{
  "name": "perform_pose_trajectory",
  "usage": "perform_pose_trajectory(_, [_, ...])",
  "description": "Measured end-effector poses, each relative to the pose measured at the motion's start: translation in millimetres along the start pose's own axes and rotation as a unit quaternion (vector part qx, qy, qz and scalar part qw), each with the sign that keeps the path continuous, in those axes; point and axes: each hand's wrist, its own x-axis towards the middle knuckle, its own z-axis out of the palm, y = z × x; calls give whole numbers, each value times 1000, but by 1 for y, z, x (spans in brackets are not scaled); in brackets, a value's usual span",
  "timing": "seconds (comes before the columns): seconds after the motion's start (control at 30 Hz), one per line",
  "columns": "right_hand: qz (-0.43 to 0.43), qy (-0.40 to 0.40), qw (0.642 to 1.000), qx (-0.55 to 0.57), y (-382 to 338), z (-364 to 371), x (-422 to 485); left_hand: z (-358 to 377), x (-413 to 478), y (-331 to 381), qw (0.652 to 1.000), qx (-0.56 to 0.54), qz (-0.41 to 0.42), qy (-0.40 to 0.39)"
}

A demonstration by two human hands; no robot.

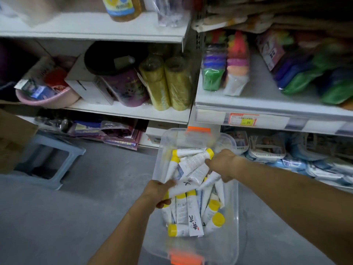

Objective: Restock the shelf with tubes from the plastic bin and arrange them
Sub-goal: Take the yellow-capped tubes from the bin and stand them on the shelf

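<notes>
A clear plastic bin (158, 165) with orange latches stands on the grey floor and holds several white tubes with yellow caps (193, 217). My left hand (159, 193) grips one white tube (181, 187) over the bin's left side. My right hand (222, 164) reaches into the bin from the right, with its fingers curled round a bunch of tubes (196, 165). The white shelf (267, 111) with a price tag strip runs just behind the bin on the right.
A pale blue stool (49, 155) and a cardboard box (11, 138) stand at the left. Yellow rolls (166, 87), a pink basin (47, 98) and boxes fill the left shelf. Coloured packs (225, 69) lie on the right shelf, packaged goods (286, 155) below it.
</notes>
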Motion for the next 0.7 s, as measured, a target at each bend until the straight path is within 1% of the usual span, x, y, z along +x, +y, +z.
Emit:
perform_pose_trajectory(0.07, [20,44,998,36,2,-17,-20,-7,-18,5,997,-78,-16,-13])
perform_pose_trajectory(0.13, [47,86,989,110,3,-36,-39,-14,-35,10,982,-186,-15,-41])
perform_pose_trajectory(0.2, [89,114,965,219,1,-51,-60,-20,-53,19,961,-266,4,-74])
perform_pose_trajectory(0.27, [127,138,927,324,-2,-66,-82,-25,-74,32,946,-309,37,-95])
perform_pose_trajectory(0.3, [138,152,902,381,-5,-73,-92,-27,-84,38,940,-318,56,-109])
perform_pose_trajectory(0.33, [143,167,868,445,-7,-80,-102,-29,-95,44,935,-323,76,-126])
perform_pose_trajectory(0.4, [145,194,784,572,-9,-93,-116,-33,-112,57,926,-323,119,-153])
perform_pose_trajectory(0.47, [141,211,710,657,-11,-106,-131,-36,-129,70,919,-314,167,-167])
perform_pose_trajectory(0.53, [125,232,647,716,-12,-117,-146,-39,-146,84,918,-292,214,-163])
perform_pose_trajectory(0.57, [117,241,622,736,-13,-123,-155,-40,-155,92,917,-278,238,-158])
perform_pose_trajectory(0.6, [108,250,605,748,-13,-128,-163,-40,-164,99,915,-266,261,-156])
perform_pose_trajectory(0.7, [68,270,568,775,-13,-143,-190,-41,-190,119,902,-247,320,-149])
